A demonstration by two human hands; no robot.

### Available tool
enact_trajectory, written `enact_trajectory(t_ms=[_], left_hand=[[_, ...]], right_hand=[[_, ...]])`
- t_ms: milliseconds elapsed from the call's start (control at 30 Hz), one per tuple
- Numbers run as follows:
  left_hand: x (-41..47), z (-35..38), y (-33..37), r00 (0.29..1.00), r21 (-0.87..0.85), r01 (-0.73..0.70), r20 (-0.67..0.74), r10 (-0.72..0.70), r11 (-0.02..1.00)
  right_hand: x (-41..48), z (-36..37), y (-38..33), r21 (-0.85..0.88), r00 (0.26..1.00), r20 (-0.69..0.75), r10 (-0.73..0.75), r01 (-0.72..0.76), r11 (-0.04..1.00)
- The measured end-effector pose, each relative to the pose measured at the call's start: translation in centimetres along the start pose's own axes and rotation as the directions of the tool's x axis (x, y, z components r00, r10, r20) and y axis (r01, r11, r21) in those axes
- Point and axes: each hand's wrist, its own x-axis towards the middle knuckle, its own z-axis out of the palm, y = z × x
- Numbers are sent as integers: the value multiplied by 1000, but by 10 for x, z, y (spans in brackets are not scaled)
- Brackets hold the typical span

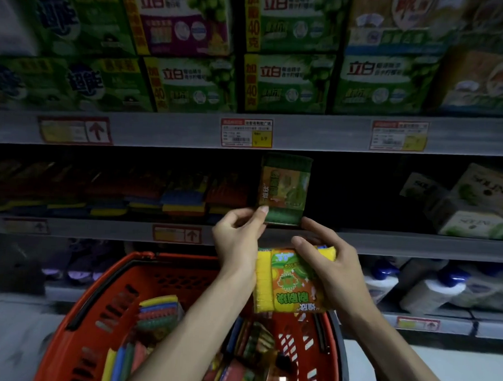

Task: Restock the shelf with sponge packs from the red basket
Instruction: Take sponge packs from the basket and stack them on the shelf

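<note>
Centre frame: left hand (pixel 237 242) pinches upright green sponge pack (pixel 284 189) at shelf (pixel 416 245) edge; right hand (pixel 328 267) grips yellow pack (pixel 286 282) just below.

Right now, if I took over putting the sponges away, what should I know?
The left hand pinches a lower corner of the green sponge pack, held upright at the gap on the shelf. The right hand grips the yellow sponge pack just below, forefinger by the green pack's other corner.
Done: coloured packs line the shelf to the left.
Left: set the green one in, shelve the yellow, then the spare packs in the red basket.
</note>
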Motion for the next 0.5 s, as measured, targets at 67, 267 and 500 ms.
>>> enact_trajectory(t_ms=[67, 267, 500], left_hand=[[3, -2, -2, 1000, 43, -17, 24, 16, 999], [-2, -9, -6, 985, 290, -156, 113, 128, 944], [-2, -10, -6, 986, 370, -149, 128, 108, 917]], right_hand=[[2, 1, 0, 3, 1000, 16, 10, -10, 1000], [3, 10, -3, -8, 1000, 7, 24, -24, 1000], [9, 10, -11, 40, 999, 42, 24, -26, 999]])
